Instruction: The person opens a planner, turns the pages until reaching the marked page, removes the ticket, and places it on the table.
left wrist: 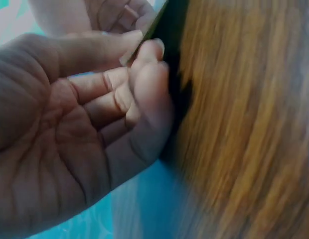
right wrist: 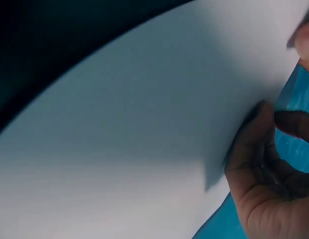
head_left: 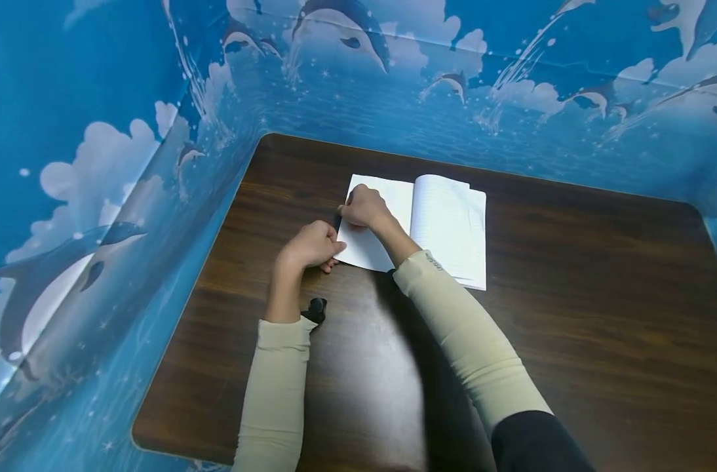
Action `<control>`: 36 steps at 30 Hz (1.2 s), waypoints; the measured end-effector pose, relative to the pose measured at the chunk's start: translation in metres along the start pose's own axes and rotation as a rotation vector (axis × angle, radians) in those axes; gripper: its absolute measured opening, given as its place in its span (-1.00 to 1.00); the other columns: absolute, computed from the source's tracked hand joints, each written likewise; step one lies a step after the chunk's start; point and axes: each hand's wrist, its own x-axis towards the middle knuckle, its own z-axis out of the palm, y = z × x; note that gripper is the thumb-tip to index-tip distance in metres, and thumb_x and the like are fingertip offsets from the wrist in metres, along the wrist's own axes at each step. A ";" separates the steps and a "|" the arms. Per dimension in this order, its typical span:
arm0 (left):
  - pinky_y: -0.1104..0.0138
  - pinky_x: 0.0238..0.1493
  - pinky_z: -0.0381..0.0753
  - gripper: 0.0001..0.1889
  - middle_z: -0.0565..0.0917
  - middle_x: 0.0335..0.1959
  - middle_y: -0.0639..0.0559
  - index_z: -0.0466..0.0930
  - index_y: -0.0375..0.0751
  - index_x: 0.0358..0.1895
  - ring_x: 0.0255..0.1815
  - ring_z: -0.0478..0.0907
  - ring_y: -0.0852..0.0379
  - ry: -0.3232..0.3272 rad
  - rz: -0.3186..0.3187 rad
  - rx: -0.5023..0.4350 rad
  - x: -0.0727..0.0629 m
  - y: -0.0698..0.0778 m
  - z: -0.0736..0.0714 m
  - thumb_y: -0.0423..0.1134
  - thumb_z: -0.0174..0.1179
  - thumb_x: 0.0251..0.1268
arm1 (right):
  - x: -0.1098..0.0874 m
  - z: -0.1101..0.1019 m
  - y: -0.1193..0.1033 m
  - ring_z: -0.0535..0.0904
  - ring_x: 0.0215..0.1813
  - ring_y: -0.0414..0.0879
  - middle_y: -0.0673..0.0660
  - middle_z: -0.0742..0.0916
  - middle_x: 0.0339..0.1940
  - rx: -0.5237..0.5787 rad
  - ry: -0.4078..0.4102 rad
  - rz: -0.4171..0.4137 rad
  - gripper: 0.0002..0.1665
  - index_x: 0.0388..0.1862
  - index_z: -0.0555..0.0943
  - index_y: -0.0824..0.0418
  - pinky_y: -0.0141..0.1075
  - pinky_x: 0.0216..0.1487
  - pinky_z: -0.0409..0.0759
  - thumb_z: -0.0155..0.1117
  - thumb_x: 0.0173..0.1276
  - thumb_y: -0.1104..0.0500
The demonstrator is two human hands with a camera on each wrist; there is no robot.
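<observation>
An open notebook lies on the table, with a plain white left side and lined leaves curving up beside the fold on the right. My left hand pinches its near left corner between thumb and fingers. In the left wrist view, the left thumb presses on that thin corner from one side, with curled fingers on the other. Farther up the same left edge, my right hand pinches the notebook's edge. The right wrist view shows the right hand with bent fingers at the white sheet's edge.
The notebook lies on a dark wood-grain table with rounded corners. Blue cloth with dolphins rises behind and to the left of it. A small black device sits at the left wrist.
</observation>
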 end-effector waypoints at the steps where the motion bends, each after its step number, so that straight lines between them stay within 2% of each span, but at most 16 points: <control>1: 0.37 -0.43 0.64 -0.66 0.64 -0.58 0.00 0.46 -0.22 -0.43 -0.63 0.62 0.19 0.010 -0.003 0.017 0.000 0.001 0.002 -0.24 0.14 0.67 | -0.002 0.000 0.001 0.59 -0.66 -0.17 0.01 0.64 -0.75 -0.002 0.009 -0.006 -0.58 -0.59 0.59 0.16 -0.31 -0.44 0.51 0.22 0.55 0.11; 5: 0.35 -0.45 0.55 -0.53 0.60 -0.67 0.01 0.33 -0.14 -0.60 -0.67 0.57 0.16 0.036 -0.024 0.089 0.002 0.007 0.009 -0.29 0.10 0.66 | -0.023 -0.008 0.004 0.56 -0.57 -0.17 0.04 0.69 -0.64 -0.040 0.034 -0.049 -0.70 -0.43 0.68 0.22 -0.32 -0.40 0.48 0.27 0.56 0.18; 10: 0.33 -0.44 0.58 -0.47 0.50 -0.74 0.00 0.42 -0.16 -0.68 -0.71 0.54 0.14 0.043 -0.077 0.168 0.000 0.011 0.010 -0.31 -0.02 0.67 | -0.034 -0.025 0.029 0.62 -0.28 -0.03 0.20 0.81 -0.21 -0.166 0.075 -0.112 -0.88 -0.15 0.74 0.27 -0.22 -0.19 0.59 0.37 0.53 0.22; 14: 0.34 -0.42 0.62 -0.52 0.49 -0.71 -0.01 0.48 -0.23 -0.62 -0.70 0.57 0.13 0.047 -0.105 0.197 -0.003 0.011 0.006 -0.32 -0.06 0.66 | -0.042 -0.042 0.057 0.67 -0.03 0.10 0.31 0.77 0.03 -0.187 0.105 -0.142 -0.71 0.10 0.68 0.34 -0.08 0.05 0.66 0.46 0.49 0.23; 19: 0.32 -0.38 0.60 -0.55 0.50 -0.67 -0.05 0.51 -0.29 -0.56 -0.67 0.59 0.11 0.045 -0.098 0.221 -0.006 0.013 0.002 -0.35 -0.07 0.66 | -0.051 -0.060 0.089 0.66 0.16 0.21 0.38 0.74 0.10 -0.186 0.158 -0.165 -0.51 0.26 0.63 0.36 0.03 0.21 0.64 0.52 0.45 0.19; 23: 0.30 -0.36 0.59 -0.57 0.54 -0.61 -0.09 0.54 -0.32 -0.51 -0.64 0.60 0.10 0.027 -0.093 0.227 -0.005 0.014 0.003 -0.34 -0.08 0.67 | -0.060 -0.070 0.112 0.57 0.31 0.27 0.42 0.72 0.19 -0.200 0.179 -0.122 -0.31 0.44 0.55 0.37 0.10 0.33 0.56 0.52 0.47 0.09; 27: 0.29 -0.36 0.59 -0.58 0.56 -0.61 -0.09 0.57 -0.34 -0.49 -0.63 0.60 0.09 0.017 -0.086 0.233 -0.002 0.016 0.005 -0.34 -0.09 0.65 | -0.071 -0.082 0.135 0.47 0.45 0.30 0.50 0.60 0.37 -0.239 0.195 -0.043 -0.16 0.55 0.41 0.46 0.14 0.45 0.50 0.48 0.51 0.02; 31: 0.26 -0.33 0.58 -0.57 0.54 -0.62 -0.08 0.58 -0.34 -0.49 -0.63 0.60 0.08 0.011 -0.089 0.244 0.000 0.019 0.007 -0.34 -0.09 0.64 | -0.081 -0.096 0.158 0.42 0.48 0.36 0.58 0.45 0.49 -0.275 0.192 0.026 -0.11 0.58 0.34 0.51 0.19 0.48 0.48 0.44 0.54 0.00; 36: 0.24 -0.31 0.56 -0.56 0.54 -0.63 -0.06 0.59 -0.32 -0.51 -0.63 0.58 0.08 -0.005 -0.082 0.259 0.004 0.023 0.012 -0.34 -0.10 0.64 | -0.092 -0.112 0.184 0.38 0.52 0.37 0.58 0.42 0.52 -0.264 0.197 0.082 -0.09 0.64 0.25 0.49 0.22 0.52 0.44 0.40 0.58 0.02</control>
